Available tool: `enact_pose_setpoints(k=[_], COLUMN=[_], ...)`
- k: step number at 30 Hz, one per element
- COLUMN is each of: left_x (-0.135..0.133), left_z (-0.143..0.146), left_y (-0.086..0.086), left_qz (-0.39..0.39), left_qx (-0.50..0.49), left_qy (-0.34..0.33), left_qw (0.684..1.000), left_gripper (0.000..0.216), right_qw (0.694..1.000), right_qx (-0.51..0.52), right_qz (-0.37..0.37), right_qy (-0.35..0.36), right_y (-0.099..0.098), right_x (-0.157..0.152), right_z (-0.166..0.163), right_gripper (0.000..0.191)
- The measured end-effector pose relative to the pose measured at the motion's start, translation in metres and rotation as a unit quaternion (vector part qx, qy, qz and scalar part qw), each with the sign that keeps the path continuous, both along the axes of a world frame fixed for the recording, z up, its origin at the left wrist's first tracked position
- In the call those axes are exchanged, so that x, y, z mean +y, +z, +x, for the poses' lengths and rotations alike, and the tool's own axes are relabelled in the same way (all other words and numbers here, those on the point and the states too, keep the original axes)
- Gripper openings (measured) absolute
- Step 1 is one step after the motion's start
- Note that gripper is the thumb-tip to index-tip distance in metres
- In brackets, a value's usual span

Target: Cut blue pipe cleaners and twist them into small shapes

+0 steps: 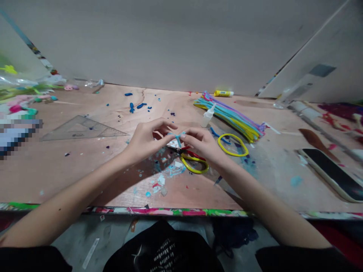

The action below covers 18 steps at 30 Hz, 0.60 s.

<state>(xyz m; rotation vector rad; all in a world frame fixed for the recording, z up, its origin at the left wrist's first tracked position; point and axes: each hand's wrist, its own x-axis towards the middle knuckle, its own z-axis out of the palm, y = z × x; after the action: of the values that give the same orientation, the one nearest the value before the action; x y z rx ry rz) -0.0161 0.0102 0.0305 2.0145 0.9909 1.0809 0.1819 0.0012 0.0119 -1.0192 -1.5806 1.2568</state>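
Both hands are held close together with fingers half curled, the thumb tips nearly meeting. By the left hand [146, 139], one side of a thin light-blue piece [178, 139] is pinched between thumb and fingertip; by the right hand [201, 141], the other side is gripped likewise, and a short stem is left hanging between them. The piece is thus held up off the table [113, 181], over the scissors [183, 158] and near the bundle of coloured stems [227, 117], by whose likeness a wire-cored, fuzzy make is suggested. Very little weight is to be expected, and the strand is judged soft outside yet springy, easily bent and able to keep a crease. Slipping seems unlikely, though the meeting point of its arms could be loosened by a hard tug. It is best taken close beside that point, by fingertips alone, since so little length is offered.
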Motion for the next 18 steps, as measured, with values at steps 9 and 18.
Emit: enact_pose_setpoints(k=[9,18], left_x=[0.007,0.006], left_z=[0.000,0.006], left_y=[-0.006,-0.014], left_qz=[-0.162,-0.263], left_qx=[-0.062,-0.162], left_qy=[-0.045,-0.002], left_qw=[0.984,0.951], left_gripper=[0.014,0.019], right_qw=[0.988,0.984], right_qx=[-0.063,-0.078], right_qz=[0.136,0.149], right_qy=[-0.044,-0.052], right_y=[-0.003,-0.004], right_x=[0.004,0.006], right_z=[0.000,0.003], right_gripper=[0.033,0.029])
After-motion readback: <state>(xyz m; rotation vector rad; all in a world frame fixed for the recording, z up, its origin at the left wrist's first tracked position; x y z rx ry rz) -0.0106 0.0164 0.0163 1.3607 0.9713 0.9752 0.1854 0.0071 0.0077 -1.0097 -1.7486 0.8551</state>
